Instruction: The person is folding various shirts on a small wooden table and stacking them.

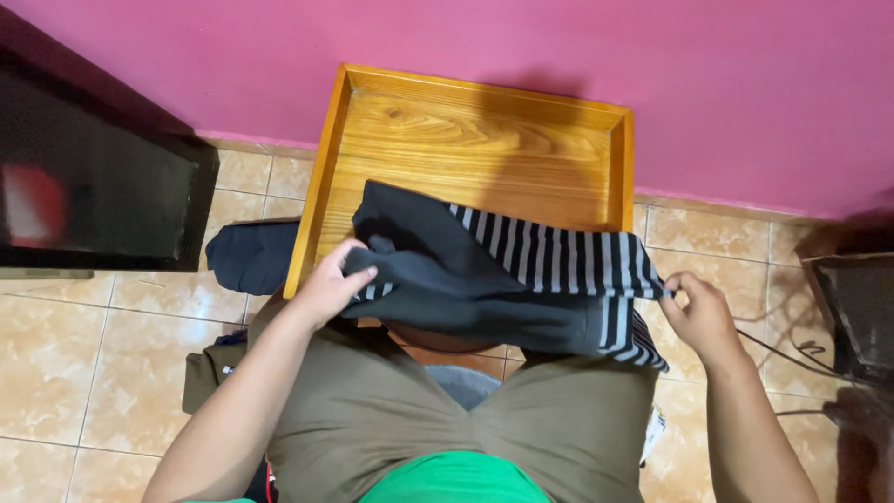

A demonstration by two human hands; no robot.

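A dark grey garment with black and grey striped parts lies across the near edge of a wooden tray-like table and over my lap. My left hand grips its bunched dark end at the left. At the right, the striped edge is pinched in my right hand, held out past the table's side. The cloth is partly folded over itself.
A pink wall runs behind the table. A dark cabinet stands at the left and a dark bundle of cloth lies on the tiled floor beside the table. Another dark piece of furniture with cables sits at the right.
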